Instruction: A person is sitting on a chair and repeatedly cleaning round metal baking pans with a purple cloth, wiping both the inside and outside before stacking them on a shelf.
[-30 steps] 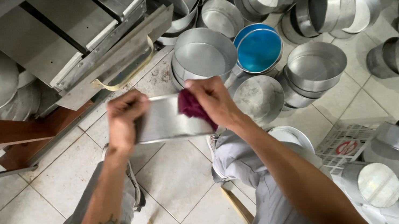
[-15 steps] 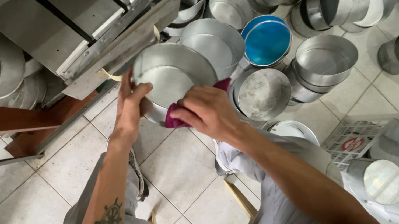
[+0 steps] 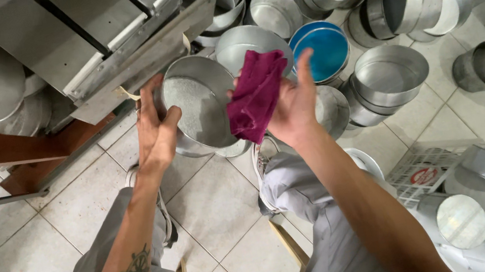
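Above the grey-trousered knees, over pale floor tiles (image 3: 44,257):

- Stock all around: stacked rectangular metal trays (image 3: 97,29) upper left, round metal pans (image 3: 388,74) crowding the floor to the right, one blue-bottomed pan (image 3: 321,49) just behind the raised cloth.
- Round metal pan (image 3: 201,107): held up on edge, open side turned toward the camera, inner base fully on show. Half a second ago tilted flatter, with the cloth pressed at its lower rim; a second ago seen nearly edge-on between both hands.
- Left hand (image 3: 155,131): fingers wrapped over the left rim, thumb along the outer wall, carrying the pan alone.
- Right hand (image 3: 293,104): lifted clear of the pan, palm up, fingers spread wide, cloth draped over them rather than pinched.
- Magenta cloth (image 3: 255,94): now off the metal, hanging just right of the rim; earlier bunched small against the pan.

Reading of the change: wiping contact broken, interior exposed as if for a look; likely a pause within cleaning, not a finish.
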